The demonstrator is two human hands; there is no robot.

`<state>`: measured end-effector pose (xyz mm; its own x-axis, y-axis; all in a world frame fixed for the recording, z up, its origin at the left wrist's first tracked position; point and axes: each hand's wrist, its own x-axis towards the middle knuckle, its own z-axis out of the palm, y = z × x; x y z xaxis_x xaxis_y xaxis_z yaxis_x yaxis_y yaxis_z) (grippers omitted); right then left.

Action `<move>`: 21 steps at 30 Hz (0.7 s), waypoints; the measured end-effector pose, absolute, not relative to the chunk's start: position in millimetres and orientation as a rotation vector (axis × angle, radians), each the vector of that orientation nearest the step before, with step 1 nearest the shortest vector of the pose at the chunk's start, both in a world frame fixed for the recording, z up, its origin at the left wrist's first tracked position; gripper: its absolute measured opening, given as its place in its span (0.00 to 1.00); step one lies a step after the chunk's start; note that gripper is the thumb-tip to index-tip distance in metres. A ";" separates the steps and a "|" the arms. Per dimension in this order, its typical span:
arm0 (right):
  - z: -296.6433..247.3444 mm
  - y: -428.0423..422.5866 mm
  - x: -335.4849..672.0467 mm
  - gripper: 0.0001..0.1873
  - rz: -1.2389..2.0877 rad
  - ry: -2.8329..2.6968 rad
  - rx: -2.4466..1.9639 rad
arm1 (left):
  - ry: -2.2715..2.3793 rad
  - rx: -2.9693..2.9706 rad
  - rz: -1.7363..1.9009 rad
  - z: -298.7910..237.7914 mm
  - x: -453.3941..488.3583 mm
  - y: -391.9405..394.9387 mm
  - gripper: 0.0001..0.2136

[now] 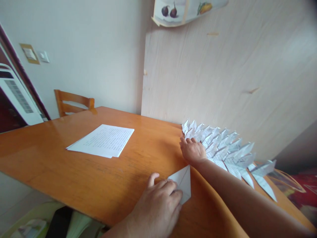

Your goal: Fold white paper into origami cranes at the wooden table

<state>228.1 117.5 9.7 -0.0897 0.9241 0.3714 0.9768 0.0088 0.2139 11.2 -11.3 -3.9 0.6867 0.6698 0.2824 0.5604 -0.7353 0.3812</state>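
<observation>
My left hand [162, 201] is low in the middle of the view, its thumb and forefinger closed on a white folded paper [185, 185] with a diagonal crease. The outermost finger sticks out to the left. Farther off, my right hand [193, 151] rests at the left side of the rows of folded paper pieces [224, 142], its fingers bent. The fingertips point away from me, so whatever they grip, if anything, is hidden. These pieces have pointed, upright tips and show writing on their sides. My right forearm passes in front of the nearest ones.
A stack of written sheets [104, 140] lies on the orange wooden table [86, 175], left of my hands. A wooden chair [74, 100] stands at its far left. A pale board [198, 82] rises behind the rows. Beneath the table's near edge is a dark object [59, 221].
</observation>
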 end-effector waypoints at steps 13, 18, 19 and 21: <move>0.1 49.9 175.8 0.21 -0.591 -2.228 -1.821 | 0.971 2.625 0.640 -1.9 12.3 -12.8 0.05; -5.0 61.5 186.5 0.23 -0.570 -2.209 -1.920 | 0.966 2.599 0.621 -5.4 11.8 -11.0 0.04; -4.7 66.2 190.8 0.23 -0.571 -2.196 -1.939 | 0.964 2.597 0.613 -6.1 11.7 -10.5 0.04; -4.6 76.0 198.8 0.23 -0.568 -2.162 -1.979 | 0.963 2.594 0.600 -7.2 11.5 -9.5 0.05</move>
